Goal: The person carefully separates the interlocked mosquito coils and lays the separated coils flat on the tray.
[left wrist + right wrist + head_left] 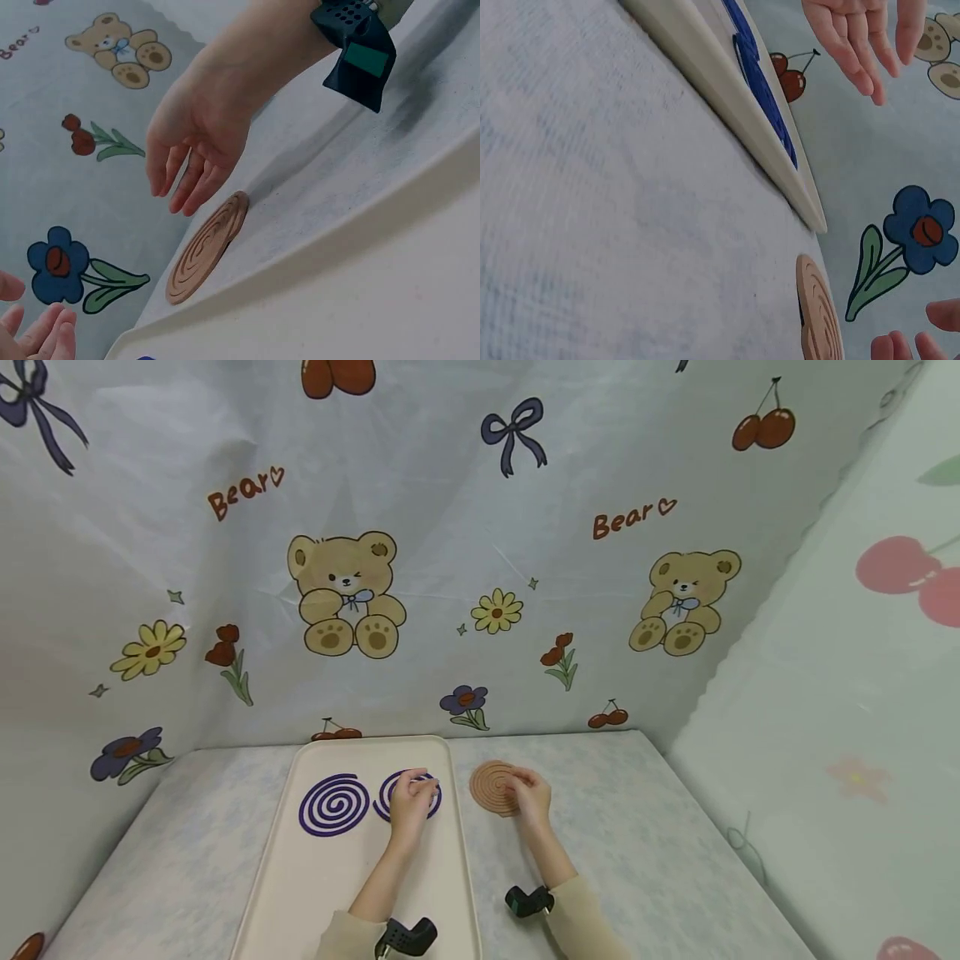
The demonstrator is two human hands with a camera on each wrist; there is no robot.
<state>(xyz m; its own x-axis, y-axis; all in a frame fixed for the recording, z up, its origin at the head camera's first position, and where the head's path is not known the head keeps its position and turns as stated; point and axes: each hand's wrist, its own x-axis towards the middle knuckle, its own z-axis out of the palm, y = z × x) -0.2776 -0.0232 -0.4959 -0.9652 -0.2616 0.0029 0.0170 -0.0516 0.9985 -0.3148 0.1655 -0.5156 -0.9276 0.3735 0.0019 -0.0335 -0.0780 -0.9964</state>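
Both hands hung with fingers loosely bent and apart from the objects beneath, neither having hold of anything. The left hand [413, 797], thumb and fingers slightly parted, hovered over the right-hand blue spiral [382, 793], partly hiding it in the head view; the other blue spiral [337, 806] lay just to the left of that hand. Both spirals rested in the cream tray [322, 885], which extended beneath the left hand and forearm. The right hand [531, 795], its fingers relaxed and downward-pointing, stood above the brown coil [489, 787]; the left wrist view showed its fingertips near the coil, which lay below them on the pale tabletop [637, 860], outside the tray.
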